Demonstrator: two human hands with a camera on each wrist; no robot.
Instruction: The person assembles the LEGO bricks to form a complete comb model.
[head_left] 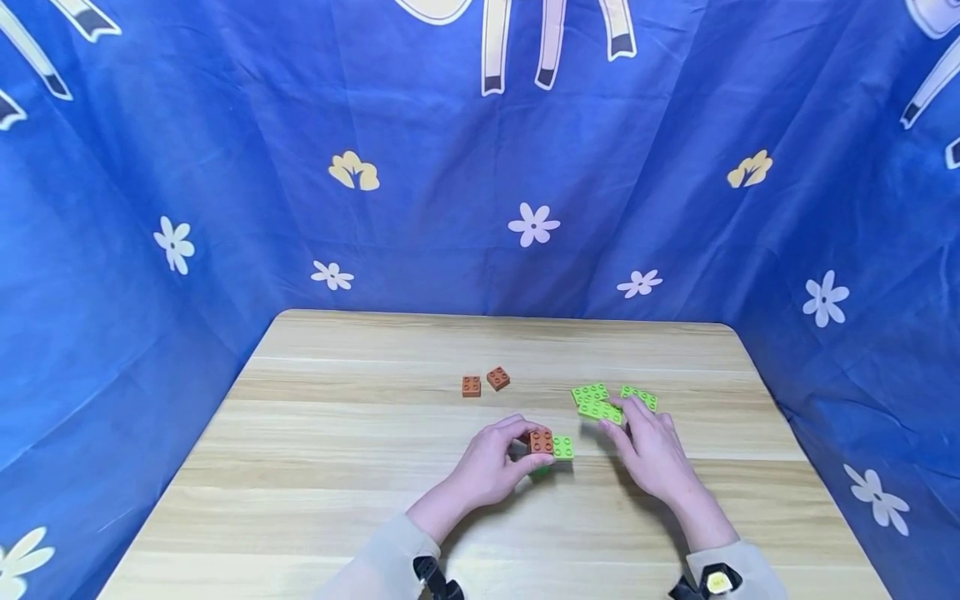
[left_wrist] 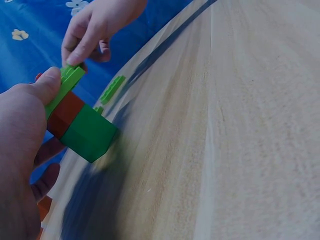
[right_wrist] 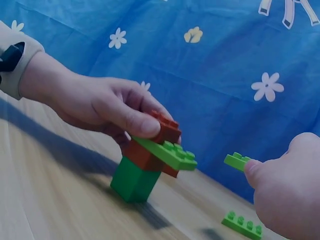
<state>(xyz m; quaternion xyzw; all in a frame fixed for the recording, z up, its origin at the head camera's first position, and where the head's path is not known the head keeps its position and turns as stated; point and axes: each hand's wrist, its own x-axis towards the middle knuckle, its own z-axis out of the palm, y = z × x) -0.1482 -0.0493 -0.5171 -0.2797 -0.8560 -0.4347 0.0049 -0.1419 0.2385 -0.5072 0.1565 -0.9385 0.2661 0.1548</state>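
My left hand holds a stack of toy building bricks upright near the middle of the table. In the right wrist view the stack has a dark green brick at the bottom and brown above it. A light green plate juts out sideways, with a brown brick on top between thumb and fingers. To the right, my right hand pinches another light green plate above the table. Beside that hand lie more light green plates, one behind and one to the right.
Two loose brown bricks lie farther back on the wooden table, left of the green plates. A blue patterned cloth hangs behind the table and along both sides.
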